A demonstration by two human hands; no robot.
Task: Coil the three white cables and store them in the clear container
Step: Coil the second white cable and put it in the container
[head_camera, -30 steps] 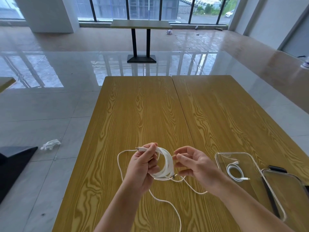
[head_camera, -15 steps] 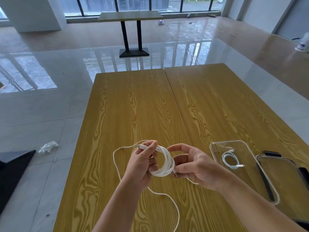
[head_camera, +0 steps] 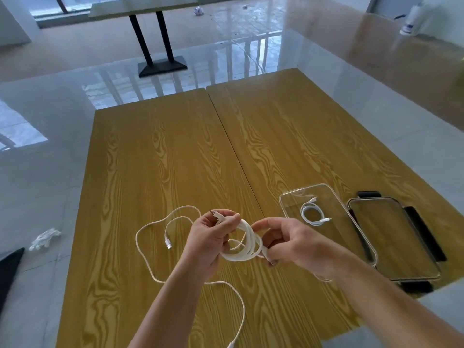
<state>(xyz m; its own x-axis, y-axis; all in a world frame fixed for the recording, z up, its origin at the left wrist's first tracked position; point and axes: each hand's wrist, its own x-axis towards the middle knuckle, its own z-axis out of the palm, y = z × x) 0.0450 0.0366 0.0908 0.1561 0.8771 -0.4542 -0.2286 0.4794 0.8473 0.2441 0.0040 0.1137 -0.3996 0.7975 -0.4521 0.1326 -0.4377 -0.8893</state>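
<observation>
My left hand [head_camera: 213,237] grips a coil of white cable [head_camera: 247,244] above the wooden table [head_camera: 175,151], with one plug end sticking up past my thumb. My right hand [head_camera: 288,243] pinches the coil's right side. A loose white cable [head_camera: 150,249] lies on the table to the left, its plug near the middle of its loop, and trails toward the near edge. A small coiled white cable [head_camera: 312,214] lies inside the clear container [head_camera: 288,197] at the right.
The container's clear lid [head_camera: 391,237] with black clasps lies right of the container near the table's right edge. Another table [head_camera: 140,8] stands far off on the glossy floor. Crumpled white material [head_camera: 45,238] lies on the floor at left.
The view tilted down and the hands sit lower in frame. The loose cable's loop and plug now show on the table at left. My right hand closed in on the coil's right side.
</observation>
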